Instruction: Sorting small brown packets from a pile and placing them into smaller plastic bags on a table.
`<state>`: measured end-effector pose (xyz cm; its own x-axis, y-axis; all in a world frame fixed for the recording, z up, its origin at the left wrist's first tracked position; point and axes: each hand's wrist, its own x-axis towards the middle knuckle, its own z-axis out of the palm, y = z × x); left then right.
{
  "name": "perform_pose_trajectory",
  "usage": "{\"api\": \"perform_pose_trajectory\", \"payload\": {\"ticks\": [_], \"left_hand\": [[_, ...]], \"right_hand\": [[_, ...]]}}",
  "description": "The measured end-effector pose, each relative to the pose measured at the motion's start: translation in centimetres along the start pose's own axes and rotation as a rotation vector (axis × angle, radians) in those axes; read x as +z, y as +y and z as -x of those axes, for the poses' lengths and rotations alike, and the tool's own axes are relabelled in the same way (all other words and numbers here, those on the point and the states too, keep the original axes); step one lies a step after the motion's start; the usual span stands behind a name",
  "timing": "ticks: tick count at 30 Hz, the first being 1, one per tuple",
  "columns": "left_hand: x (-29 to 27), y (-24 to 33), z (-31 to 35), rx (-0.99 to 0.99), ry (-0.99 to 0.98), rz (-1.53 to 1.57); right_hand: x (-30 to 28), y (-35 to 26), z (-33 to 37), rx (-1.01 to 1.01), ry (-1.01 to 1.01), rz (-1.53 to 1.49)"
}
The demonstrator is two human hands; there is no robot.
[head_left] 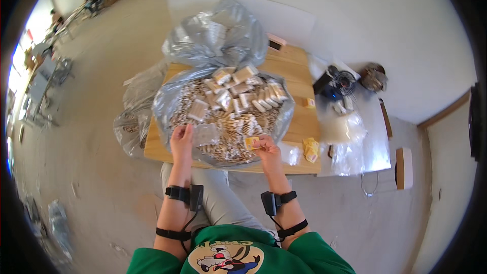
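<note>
A small clear plastic bag (206,134) is pinched at its left edge by my left hand (181,143), whose fingers are closed. In my right hand (268,149) is a small yellow card (251,143), gripped between thumb and fingers. Both hands hover over the near side of a large grey plastic bag (163,102) spread wide on the table. Loose cotton swabs (223,151) with pale sticks fill it. On top of them, toward the far side, lie several packed bags of swabs (245,74).
Behind stands a bulging grey bag (215,38) on the wooden table (299,76). Yellow cards (311,149) lie near the right edge. A side table holds a black fan (346,82) and clear plastic bags (345,129). Another sack (133,128) hangs at the left. People sit far left.
</note>
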<state>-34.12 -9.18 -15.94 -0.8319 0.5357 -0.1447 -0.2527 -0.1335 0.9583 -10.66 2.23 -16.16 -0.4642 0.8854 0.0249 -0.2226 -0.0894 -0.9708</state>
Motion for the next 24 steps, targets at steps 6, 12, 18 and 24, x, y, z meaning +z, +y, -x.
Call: {"api": "perform_pose_trajectory", "payload": {"ticks": [6, 12, 18, 24], "left_hand": [[1.8, -1.7, 1.4, -0.056, -0.124, 0.025], [6.0, -2.6, 4.0, -0.168, -0.276, -0.120], [9.4, -2.8, 7.1, -0.220, -0.440, -0.188], [11.6, -4.5, 8.7, -0.242, -0.544, -0.222]], "right_hand": [[-12.3, -0.8, 3.0, 0.084, 0.268, -0.155], [-23.8, 1.6, 3.0, 0.098, 0.644, 0.438], [-26.1, 4.2, 1.2, 0.094, 0.675, 0.990], [-22.2, 1.2, 1.7, 0.026, 0.643, 1.394]]}}
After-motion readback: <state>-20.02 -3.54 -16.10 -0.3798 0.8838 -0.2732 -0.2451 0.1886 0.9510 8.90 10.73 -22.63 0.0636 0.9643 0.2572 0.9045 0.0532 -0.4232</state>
